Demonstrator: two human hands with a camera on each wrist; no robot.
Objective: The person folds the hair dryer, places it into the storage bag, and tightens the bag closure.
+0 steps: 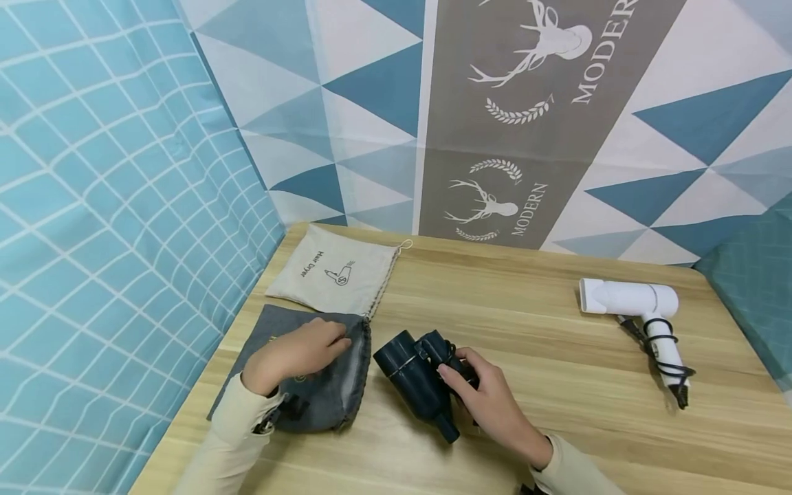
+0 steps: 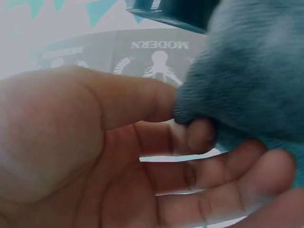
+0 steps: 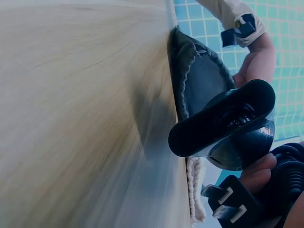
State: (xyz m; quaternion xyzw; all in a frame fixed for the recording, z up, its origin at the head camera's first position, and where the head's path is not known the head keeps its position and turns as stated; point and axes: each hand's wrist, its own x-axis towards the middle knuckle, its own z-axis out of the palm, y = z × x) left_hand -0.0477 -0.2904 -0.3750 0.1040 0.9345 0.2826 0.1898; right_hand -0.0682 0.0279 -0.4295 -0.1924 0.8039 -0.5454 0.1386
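A dark grey drawstring bag [image 1: 331, 405] lies at the left of the table, its gathered mouth facing right and held apart. My left hand [image 1: 303, 354] is over the bag and pinches the cloth of its upper layer between thumb and index finger, as the left wrist view shows. To the right, my right hand [image 1: 491, 395] grips a dark navy hair dryer [image 1: 414, 378] by its handle and bundled cord. The dryer's flat nozzle [image 3: 223, 118] stands before the bag's mouth in the right wrist view. A two-pin plug [image 3: 232, 206] hangs beside the right fingers.
Behind the grey bag lies a cream drawstring pouch [image 1: 334, 275] printed "Hair Dryer". A white hair dryer [image 1: 631, 299] with a black cord round its handle lies at the right of the wooden table [image 1: 495, 289]. Patterned curtains [image 1: 371, 89] hang along the back and left.
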